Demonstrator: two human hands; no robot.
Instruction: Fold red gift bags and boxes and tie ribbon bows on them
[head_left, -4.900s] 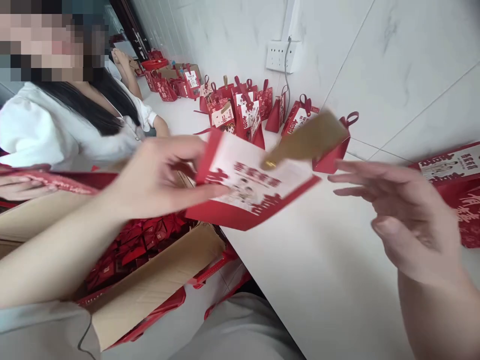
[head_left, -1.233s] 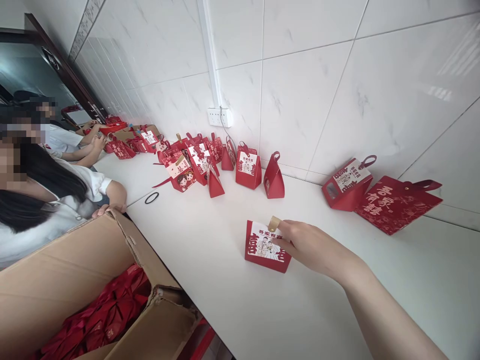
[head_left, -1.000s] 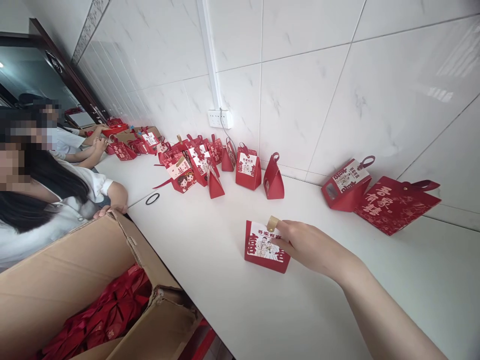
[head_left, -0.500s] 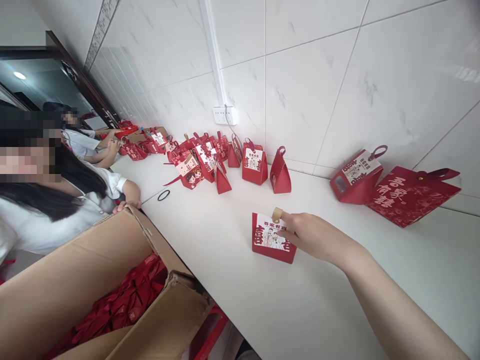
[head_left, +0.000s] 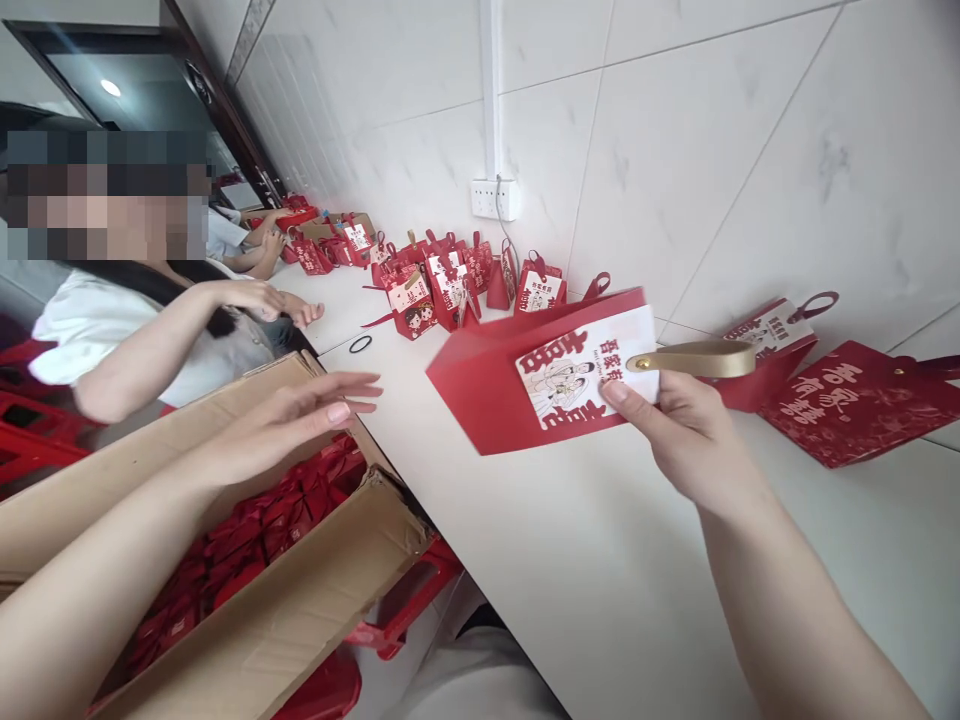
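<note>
A red gift box (head_left: 480,392) with a white printed card and a gold strap handle is tilted on its side above the white table (head_left: 600,570). My right hand (head_left: 686,430) grips it at the handle end, thumb on the card. Over the open cardboard box (head_left: 300,590) hovers my left hand (head_left: 300,425), fingers stretched out and holding nothing. Many red gift boxes (head_left: 247,545) fill that carton. Beyond my right hand, another red gift box (head_left: 780,345) and a flat-lying red one (head_left: 847,405) rest on the table.
Several red gift boxes (head_left: 446,285) stand along the tiled wall below a power socket (head_left: 495,200). A black ring (head_left: 361,344) lies on the table. A co-worker in a white top (head_left: 217,365) sits at the left. Red stools (head_left: 405,600) are under the carton.
My right hand has lifted the gift box off the table and tipped it sideways, toward the camera. My left hand has come into view over the carton. The co-worker's hand has left the carton's edge.
</note>
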